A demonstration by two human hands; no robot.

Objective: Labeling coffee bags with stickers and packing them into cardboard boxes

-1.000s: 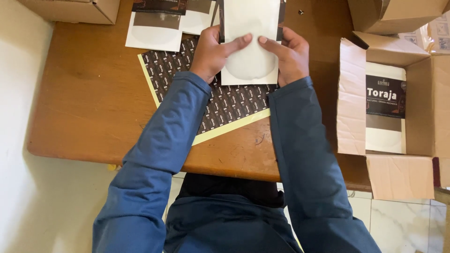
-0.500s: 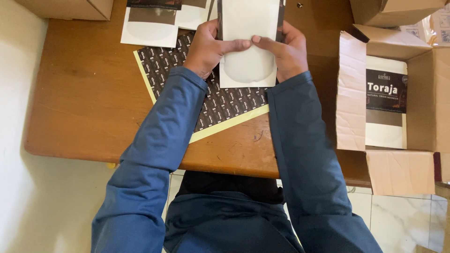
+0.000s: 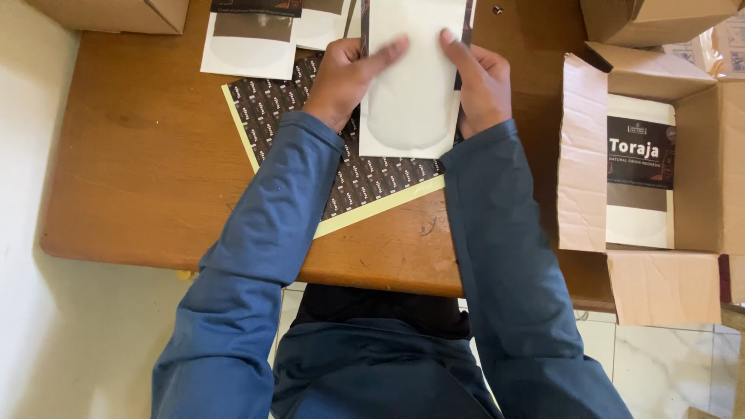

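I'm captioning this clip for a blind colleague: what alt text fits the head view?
Both hands, left hand and right hand, hold a white pouch over a dark sticker sheet on a wooden table. An open cardboard box at right holds a labelled pouch.

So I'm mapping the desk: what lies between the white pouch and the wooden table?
Head view: a dark sticker sheet lies beneath the white pouch.

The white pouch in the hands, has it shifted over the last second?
No, barely: the white pouch keeps its place over the dark patterned sheet; only the whole view shifted slightly.
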